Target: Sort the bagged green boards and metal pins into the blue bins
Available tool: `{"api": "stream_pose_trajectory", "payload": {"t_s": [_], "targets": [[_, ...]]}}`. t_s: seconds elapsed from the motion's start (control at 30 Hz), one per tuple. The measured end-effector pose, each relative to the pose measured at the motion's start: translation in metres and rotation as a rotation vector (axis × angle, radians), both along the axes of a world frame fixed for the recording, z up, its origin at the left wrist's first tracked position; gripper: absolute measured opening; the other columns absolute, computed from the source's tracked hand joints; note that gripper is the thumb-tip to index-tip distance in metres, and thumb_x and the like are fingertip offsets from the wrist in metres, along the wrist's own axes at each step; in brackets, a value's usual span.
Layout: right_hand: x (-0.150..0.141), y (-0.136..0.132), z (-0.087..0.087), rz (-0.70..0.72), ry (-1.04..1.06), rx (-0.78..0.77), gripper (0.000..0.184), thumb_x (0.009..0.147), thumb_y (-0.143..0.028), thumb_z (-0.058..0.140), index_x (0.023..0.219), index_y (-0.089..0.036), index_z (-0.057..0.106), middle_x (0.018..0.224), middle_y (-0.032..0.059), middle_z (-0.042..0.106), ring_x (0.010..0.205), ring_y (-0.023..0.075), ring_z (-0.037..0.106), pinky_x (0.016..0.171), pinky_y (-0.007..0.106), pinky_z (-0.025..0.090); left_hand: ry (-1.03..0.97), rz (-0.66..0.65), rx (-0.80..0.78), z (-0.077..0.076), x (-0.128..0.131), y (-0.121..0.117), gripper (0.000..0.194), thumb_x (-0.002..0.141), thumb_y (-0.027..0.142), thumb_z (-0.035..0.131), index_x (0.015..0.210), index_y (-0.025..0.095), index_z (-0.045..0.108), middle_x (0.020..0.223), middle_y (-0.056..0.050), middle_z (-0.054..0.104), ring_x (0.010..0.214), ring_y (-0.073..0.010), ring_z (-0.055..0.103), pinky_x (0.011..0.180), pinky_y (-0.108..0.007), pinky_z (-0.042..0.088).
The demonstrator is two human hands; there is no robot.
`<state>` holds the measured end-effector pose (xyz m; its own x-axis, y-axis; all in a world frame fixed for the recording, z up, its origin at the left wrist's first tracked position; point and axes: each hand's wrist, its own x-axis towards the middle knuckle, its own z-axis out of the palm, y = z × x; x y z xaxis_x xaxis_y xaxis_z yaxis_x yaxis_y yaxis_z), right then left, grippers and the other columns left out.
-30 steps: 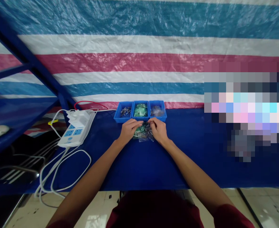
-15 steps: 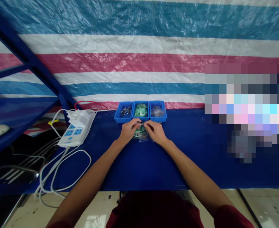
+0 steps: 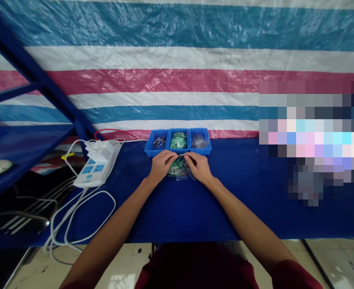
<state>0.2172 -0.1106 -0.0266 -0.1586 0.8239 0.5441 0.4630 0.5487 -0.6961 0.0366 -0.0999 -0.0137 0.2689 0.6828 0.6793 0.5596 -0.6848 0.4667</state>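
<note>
My left hand (image 3: pixel 161 165) and my right hand (image 3: pixel 199 166) face each other just in front of three blue bins. Both are closed in a pinch on the two ends of a small, thin metal piece (image 3: pixel 181 155), too small to name more exactly. Below my fingers, on the table, lie small clear and green plastic bags (image 3: pixel 181 172) with slim pieces in them, partly covered by my hands. The left bin (image 3: pixel 148 150) holds loose metal pins, the middle bin (image 3: pixel 170 136) green packets, and the right bin (image 3: pixel 207 151) clear plastic bags.
A white power strip (image 3: pixel 90 175) with plugged-in adapters rests on the blue table (image 3: pixel 183 216) at left, its white cable (image 3: pixel 115 204) looped toward the front edge. A blue metal frame (image 3: pixel 56 96) rises at left. Striped sheeting (image 3: pixel 177 80) hangs behind. The right side is pixelated.
Both hands have shifted slightly, and the thin metal piece now shows more plainly between my fingertips. The bins and bags stay in place.
</note>
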Motion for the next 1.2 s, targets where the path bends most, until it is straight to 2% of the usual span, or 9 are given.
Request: {"api": "stream_pose_trajectory", "payload": {"t_s": [0.17, 0.3, 0.4, 0.47, 0.57, 0.63, 0.7, 0.87, 1.2], "targets": [[0.000, 0.001, 0.001, -0.014, 0.006, 0.015, 0.029, 0.093, -0.036, 0.044, 0.093, -0.020, 0.068, 0.093, 0.0068, 0.071, 0.083, 0.0193, 0.066, 0.079, 0.030, 0.049, 0.040, 0.029, 0.090, 0.001, -0.004, 0.001, 0.024, 0.093, 0.034, 0.051, 0.086, 0.019, 0.067, 0.082, -0.005, 0.069, 0.076, -0.0161, 0.062, 0.073, -0.029, 0.048], [0.000, 0.001, 0.001, -0.041, -0.002, -0.007, 0.031, 0.094, -0.036, 0.041, 0.092, -0.019, 0.067, 0.088, 0.0066, 0.071, 0.078, 0.0191, 0.065, 0.075, 0.029, 0.048, 0.015, 0.409, 0.278, 0.001, -0.017, 0.015, 0.021, 0.091, 0.035, 0.053, 0.088, 0.021, 0.069, 0.087, -0.007, 0.069, 0.086, -0.0222, 0.060, 0.082, -0.038, 0.044], [0.000, 0.001, 0.001, -0.049, -0.025, -0.013, 0.032, 0.093, -0.035, 0.041, 0.088, -0.019, 0.067, 0.085, 0.0065, 0.070, 0.075, 0.0188, 0.065, 0.072, 0.028, 0.047, 0.121, 0.543, 0.278, 0.002, -0.024, 0.027, 0.024, 0.090, 0.039, 0.055, 0.093, 0.021, 0.069, 0.100, -0.011, 0.067, 0.097, -0.0284, 0.057, 0.084, -0.042, 0.040], [0.000, 0.002, -0.001, -0.069, -0.032, -0.014, 0.031, 0.093, -0.035, 0.041, 0.086, -0.019, 0.067, 0.083, 0.0063, 0.070, 0.074, 0.0187, 0.064, 0.070, 0.028, 0.046, 0.194, 0.466, 0.228, 0.003, -0.026, 0.030, 0.027, 0.092, 0.039, 0.051, 0.097, 0.019, 0.068, 0.101, -0.012, 0.066, 0.096, -0.0269, 0.058, 0.084, -0.040, 0.041], [0.001, 0.004, -0.002, -0.105, -0.030, -0.012, 0.030, 0.092, -0.033, 0.042, 0.085, -0.018, 0.067, 0.081, 0.0061, 0.070, 0.071, 0.0185, 0.063, 0.069, 0.028, 0.045, 0.315, 0.153, 0.111, 0.004, -0.027, 0.025, 0.030, 0.095, 0.036, 0.044, 0.094, 0.018, 0.067, 0.090, -0.009, 0.067, 0.086, -0.0194, 0.061, 0.082, -0.032, 0.045], [0.002, 0.005, -0.002, -0.126, -0.030, -0.014, 0.030, 0.092, -0.033, 0.043, 0.084, -0.018, 0.067, 0.081, 0.0060, 0.070, 0.070, 0.0183, 0.062, 0.068, 0.028, 0.045, 0.403, -0.019, 0.023, 0.003, -0.028, 0.021, 0.030, 0.094, 0.039, 0.046, 0.092, 0.018, 0.068, 0.087, -0.007, 0.067, 0.084, -0.0175, 0.061, 0.081, -0.029, 0.047], [0.003, 0.005, -0.003, -0.136, -0.031, -0.014, 0.030, 0.091, -0.033, 0.043, 0.083, -0.018, 0.067, 0.080, 0.0059, 0.070, 0.069, 0.0182, 0.062, 0.067, 0.028, 0.044, 0.487, -0.098, -0.062, 0.001, -0.029, 0.018, 0.031, 0.089, 0.046, 0.052, 0.095, 0.020, 0.069, 0.092, -0.006, 0.067, 0.088, -0.0186, 0.061, 0.081, -0.030, 0.048], [0.002, 0.005, -0.004, -0.130, -0.051, -0.007, 0.032, 0.092, -0.033, 0.041, 0.082, -0.018, 0.067, 0.077, 0.0054, 0.069, 0.066, 0.0174, 0.061, 0.065, 0.027, 0.043, 0.589, -0.124, -0.184, -0.007, -0.031, 0.020, 0.040, 0.083, 0.054, 0.057, 0.104, 0.022, 0.069, 0.101, -0.006, 0.065, 0.096, -0.0214, 0.060, 0.084, -0.031, 0.049], [0.002, 0.006, -0.004, -0.136, -0.085, -0.020, 0.030, 0.092, -0.033, 0.042, 0.080, -0.019, 0.066, 0.073, 0.0044, 0.068, 0.060, 0.0161, 0.058, 0.061, 0.026, 0.041, 0.594, -0.101, -0.058, -0.012, -0.026, 0.020, 0.030, 0.089, 0.044, 0.054, 0.095, 0.018, 0.069, 0.092, -0.007, 0.067, 0.087, -0.0195, 0.061, 0.076, -0.028, 0.046]]}}
